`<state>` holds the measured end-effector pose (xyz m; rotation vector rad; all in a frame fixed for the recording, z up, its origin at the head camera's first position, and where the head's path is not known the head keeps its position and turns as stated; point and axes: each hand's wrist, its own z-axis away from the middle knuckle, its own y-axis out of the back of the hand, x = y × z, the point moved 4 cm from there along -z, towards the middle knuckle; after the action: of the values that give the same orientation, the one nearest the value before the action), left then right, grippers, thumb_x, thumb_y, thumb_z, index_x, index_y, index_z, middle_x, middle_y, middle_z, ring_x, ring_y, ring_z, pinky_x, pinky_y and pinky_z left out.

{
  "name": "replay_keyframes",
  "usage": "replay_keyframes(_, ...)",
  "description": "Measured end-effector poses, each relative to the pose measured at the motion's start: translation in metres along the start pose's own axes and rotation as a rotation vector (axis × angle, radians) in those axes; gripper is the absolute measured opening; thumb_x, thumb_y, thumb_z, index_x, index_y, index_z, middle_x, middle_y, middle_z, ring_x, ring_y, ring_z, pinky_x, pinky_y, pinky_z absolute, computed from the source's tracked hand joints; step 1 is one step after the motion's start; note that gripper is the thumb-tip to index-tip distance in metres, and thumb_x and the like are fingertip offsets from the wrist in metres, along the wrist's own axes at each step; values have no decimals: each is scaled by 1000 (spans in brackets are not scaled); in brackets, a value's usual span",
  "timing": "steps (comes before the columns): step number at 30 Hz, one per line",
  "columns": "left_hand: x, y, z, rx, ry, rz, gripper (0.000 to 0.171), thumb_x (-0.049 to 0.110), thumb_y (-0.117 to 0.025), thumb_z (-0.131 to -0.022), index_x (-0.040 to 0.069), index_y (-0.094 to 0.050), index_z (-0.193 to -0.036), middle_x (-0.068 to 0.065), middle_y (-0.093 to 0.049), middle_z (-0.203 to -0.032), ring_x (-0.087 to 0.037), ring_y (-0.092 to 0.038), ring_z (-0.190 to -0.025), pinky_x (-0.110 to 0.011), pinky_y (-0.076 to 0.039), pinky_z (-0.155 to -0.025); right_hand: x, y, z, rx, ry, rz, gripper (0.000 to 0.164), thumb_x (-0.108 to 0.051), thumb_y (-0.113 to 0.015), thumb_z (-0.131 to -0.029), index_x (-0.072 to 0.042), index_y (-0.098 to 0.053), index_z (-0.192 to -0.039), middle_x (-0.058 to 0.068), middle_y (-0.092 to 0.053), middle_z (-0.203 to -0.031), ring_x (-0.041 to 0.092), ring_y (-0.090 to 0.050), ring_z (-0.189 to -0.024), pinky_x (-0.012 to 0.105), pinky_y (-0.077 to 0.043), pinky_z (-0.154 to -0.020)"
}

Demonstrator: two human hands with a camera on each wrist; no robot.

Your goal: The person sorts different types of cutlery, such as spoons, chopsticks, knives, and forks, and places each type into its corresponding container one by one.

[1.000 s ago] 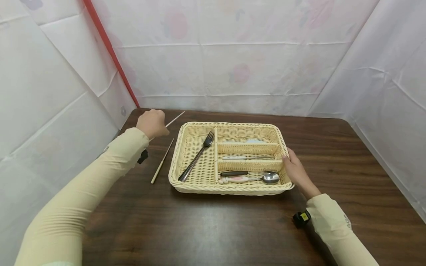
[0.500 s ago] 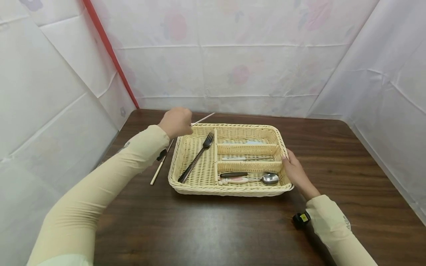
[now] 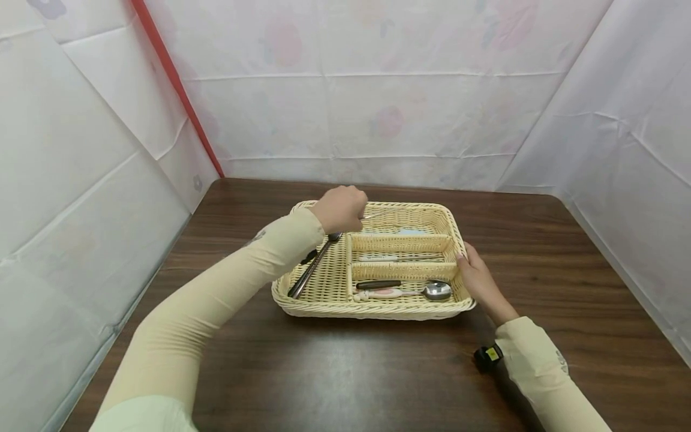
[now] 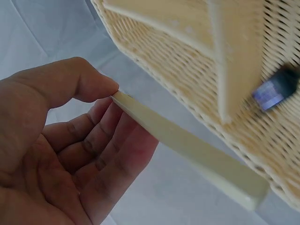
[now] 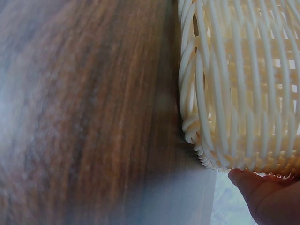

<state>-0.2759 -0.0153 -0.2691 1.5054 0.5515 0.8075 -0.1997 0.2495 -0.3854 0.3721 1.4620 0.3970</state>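
Note:
My left hand [image 3: 341, 209] is over the back left of a cream woven cutlery basket [image 3: 372, 310]. Between thumb and fingers it pinches a pale chopstick [image 4: 187, 145], whose thin end points right over the back compartment in the head view. My right hand [image 3: 480, 281] grips the basket's right rim, thumb on top. Dark forks or similar long metal cutlery [image 3: 310, 270] lie slanted in the large left compartment, their heads mostly hidden by my hand. A spoon [image 3: 436, 290] with a pale figured handle lies in the front compartment beside a dark handle [image 3: 379, 284].
The middle compartment holds a white-handled utensil [image 3: 378, 258]. A light blue piece [image 3: 412, 231] shows in the back one. The basket stands on a dark wooden table [image 3: 345, 372], with white curtains [image 3: 345, 120] behind and at both sides.
My left hand has carried the chopstick rightward from the table beside the basket to above it. A second chopstick on the table is now hidden behind my left arm. My right hand stays put.

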Motion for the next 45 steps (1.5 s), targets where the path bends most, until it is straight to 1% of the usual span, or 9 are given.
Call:
replay_keyframes(7, 24, -13, -14, -48, -24, -13, 21, 4, -63, -80, 13, -47, -70, 2, -45, -69, -13, -37, -60, -28, -33, -56, 0, -1, 1, 11, 5, 7, 49, -13, -25, -104, 3, -14, -149, 30, -26, -147, 40, -30, -132, 52, -24, -107)
replay_keyframes(10, 31, -19, -20, -61, -29, -19, 22, 3, -62, -81, 14, -46, -71, 2, -47, -69, -13, -37, -60, -28, -32, -57, -2, -2, 1, 11, 9, 4, 49, -14, -26, -104, 3, -14, -149, 30, -26, -147, 40, -29, -133, 52, -24, -107)
replay_keyframes(14, 37, -28, -29, -81, -50, -43, 27, 4, -61, -83, 15, -41, -69, 3, -41, -66, -12, -33, -60, -27, -30, -57, -3, -3, 2, 12, 16, -2, 49, -14, -26, -104, 3, -15, -149, 30, -26, -147, 39, -29, -132, 52, -23, -107)
replay_keyframes(19, 44, -36, -36, -120, -86, -48, 29, 2, -61, -86, 15, -41, -70, 3, -39, -66, -13, -33, -62, -26, -32, -59, -3, -4, 1, 18, 27, -2, 49, -13, -26, -103, 3, -16, -148, 30, -28, -146, 38, -29, -132, 51, -22, -108)
replay_keyframes(24, 51, -44, -41, -158, -122, -66, 17, 8, -60, -92, 12, -52, -78, 1, -46, -70, -12, -39, -65, -26, -37, -65, -3, -4, 1, 15, 31, -19, 48, -12, -26, -103, 3, -16, -148, 30, -28, -146, 38, -29, -133, 51, -22, -108)
replay_keyframes(29, 56, -52, -47, -166, -159, -120, 5, 8, -60, -93, 9, -64, -90, 1, -56, -77, -11, -46, -68, -26, -44, -70, -4, -5, 2, 10, 25, -33, 49, -12, -25, -103, 3, -15, -148, 31, -29, -145, 40, -31, -132, 51, -23, -107)
replay_keyframes(35, 62, -60, -52, -197, -178, -150, 17, 0, -54, -93, 12, -56, -82, 2, -47, -71, -12, -36, -66, -26, -32, -63, -5, -6, 2, 14, 25, -21, 49, -12, -26, -104, 3, -15, -148, 30, -28, -145, 39, -30, -132, 51, -22, -108)
replay_keyframes(42, 67, -69, -56, -221, -201, -221, 14, 0, -54, -94, 11, -58, -87, 1, -51, -74, -12, -35, -67, -26, -31, -63, -8, -7, 3, 14, 30, -20, 48, -12, -26, -104, 5, -15, -148, 31, -28, -145, 39, -29, -132, 51, -22, -108)
replay_keyframes(45, 67, -72, -56, -225, -203, -228, 15, 0, -54, -94, 11, -56, -85, 2, -47, -72, -12, -33, -67, -26, -29, -63, -8, -9, 3, 11, 30, -35, 49, -12, -26, -104, 4, -14, -148, 31, -29, -145, 39, -30, -131, 50, -23, -108)
